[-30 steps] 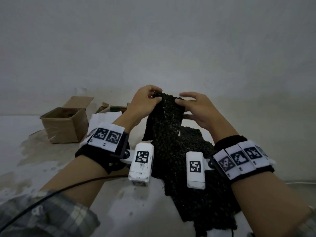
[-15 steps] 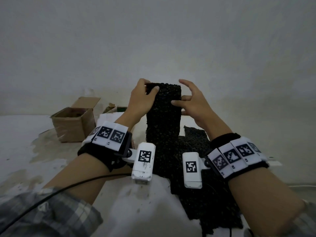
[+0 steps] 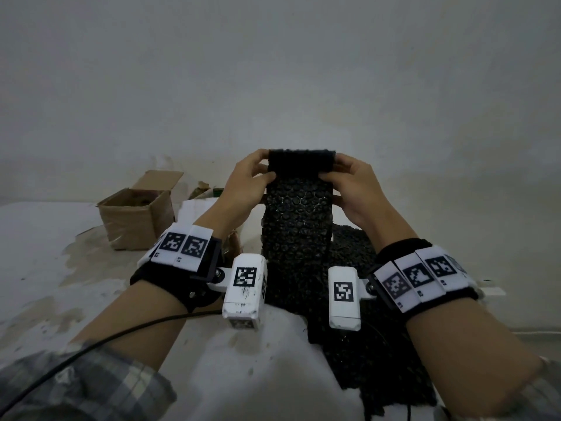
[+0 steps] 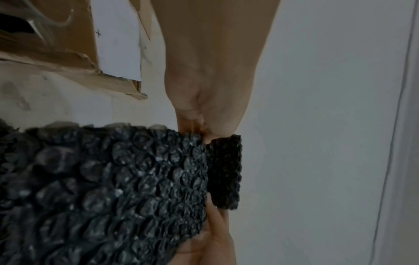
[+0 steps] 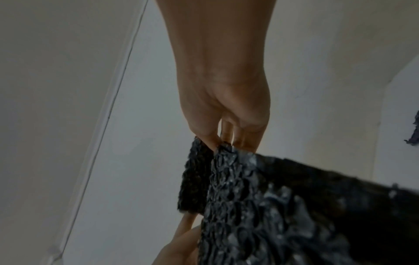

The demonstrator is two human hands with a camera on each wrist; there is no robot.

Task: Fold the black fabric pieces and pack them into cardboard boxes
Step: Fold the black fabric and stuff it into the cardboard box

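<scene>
A long strip of black bubbly fabric [image 3: 296, 232] hangs upright in front of me, its lower end trailing on the white floor. Its top end is turned over into a short flap [image 3: 302, 161]. My left hand [image 3: 253, 180] pinches the left edge at the fold, thumb in front and fingers behind. My right hand [image 3: 349, 182] pinches the right edge the same way. In the left wrist view the fabric [image 4: 118, 182] fills the lower left with the flap [image 4: 224, 172] sticking out past the thumb. The right wrist view shows the fabric [image 5: 283, 206] below my fingers.
An open cardboard box [image 3: 138, 218] stands on the floor at the left, flaps up. More cardboard and a white sheet [image 3: 197, 208] lie behind my left wrist. More black fabric [image 3: 373, 354] lies on the floor at the lower right. A plain wall rises close behind.
Both hands lifted the strip's top end and spread it flat. The right hand, open-fingered before, now pinches the right edge, and the top is turned over into a flap.
</scene>
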